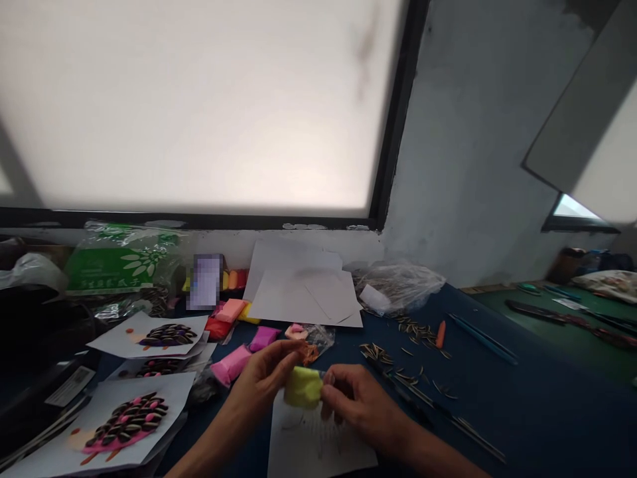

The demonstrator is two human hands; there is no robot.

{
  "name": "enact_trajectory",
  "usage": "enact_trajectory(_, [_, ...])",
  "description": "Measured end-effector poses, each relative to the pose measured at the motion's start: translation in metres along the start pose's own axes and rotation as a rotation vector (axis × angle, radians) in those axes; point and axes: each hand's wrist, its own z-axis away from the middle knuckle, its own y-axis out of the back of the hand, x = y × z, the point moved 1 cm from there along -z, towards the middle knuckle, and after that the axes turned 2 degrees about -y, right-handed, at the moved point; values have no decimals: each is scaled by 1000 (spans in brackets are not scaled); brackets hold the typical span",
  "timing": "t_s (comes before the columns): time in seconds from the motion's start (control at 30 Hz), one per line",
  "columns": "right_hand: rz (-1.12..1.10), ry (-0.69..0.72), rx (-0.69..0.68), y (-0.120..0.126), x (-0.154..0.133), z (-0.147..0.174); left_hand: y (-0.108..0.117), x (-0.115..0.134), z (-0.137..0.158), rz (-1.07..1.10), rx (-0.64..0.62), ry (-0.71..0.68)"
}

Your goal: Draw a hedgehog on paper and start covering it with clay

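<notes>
A small yellow packet of modelling clay (303,388) is held up in front of me, above a white sheet (293,451) with faint pencil lines. My right hand (355,401) pinches its right edge between thumb and fingers. At its upper left corner, the closed fingers of my left hand (266,372) meet the packet; the exact grip is partly hidden. Just behind the fingertips lies an orange lump (310,353) by a crumpled clear wrapper (323,337). Pink clay packets (233,365) and a purple one (263,338) rest left of it.
Hedgehog pictures made with seeds (127,425) are stacked at left. Blank white sheets (298,292) lie at the back beside a clear bag of seeds (398,285). Loose seeds (418,328), an orange stick (440,334) and blue tweezers (482,338) lie at right.
</notes>
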Motion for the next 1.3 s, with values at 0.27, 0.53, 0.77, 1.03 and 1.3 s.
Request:
enact_trajectory(0.27, [270,-32,249,41,23,-17,-1,-25,11,-446,-33,-244])
enact_trajectory(0.53, [438,-35,183,38,24,-33,-4,-26,13,-755,-43,-317])
enact_trajectory(0.77, [778,48,292,20,-3,-56,-2,-22,11,-883,-48,-324])
enact_trajectory(1.03, [1023,142,75,-19,-34,-103,-8,-13,13,-897,-97,-480])
enact_trajectory(1.3, [1165,118,-53,-33,-40,-129,-12,3,19,-893,-277,-562])
